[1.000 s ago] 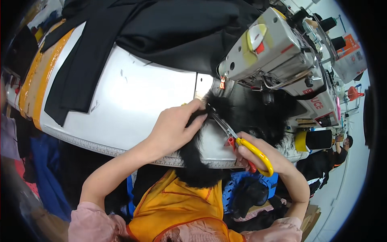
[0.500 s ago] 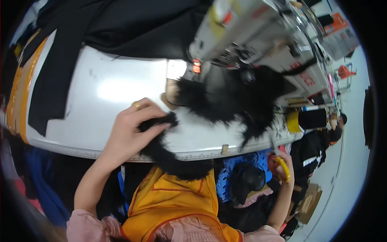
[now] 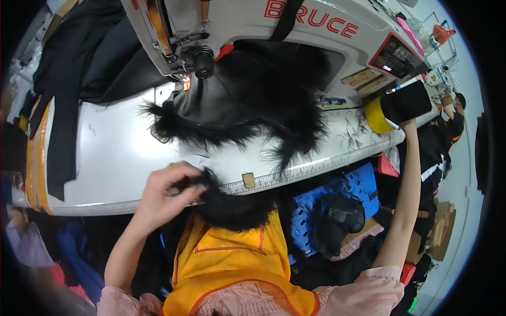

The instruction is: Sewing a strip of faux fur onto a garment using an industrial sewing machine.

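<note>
My left hand (image 3: 171, 189) is closed on the end of a black fur strip (image 3: 234, 211), pinching it between thumb and fingers. The strip hangs over the table's front edge and across my lap. At the right end of the table, my right forearm (image 3: 407, 195) reaches up to a flat black rectangular object (image 3: 408, 102) beside a yellow cylindrical container (image 3: 376, 116). That object hides my right hand's fingers. Black fabric with a fur edge (image 3: 211, 131) lies under the sewing machine (image 3: 337, 23), close to its needle area.
Black cloth (image 3: 63, 142) covers the left of the white table (image 3: 108, 152). A ruler strip (image 3: 305, 169) runs along the front edge, with a small tan block (image 3: 248, 180) on it. Below stands a blue perforated stool or crate (image 3: 363, 184). Another person (image 3: 457, 113) is at far right.
My right hand, which held yellow-handled scissors, has moved up to the container; the scissors are out of sight. The left hand keeps the fur strip. The view has shifted toward the machine.
</note>
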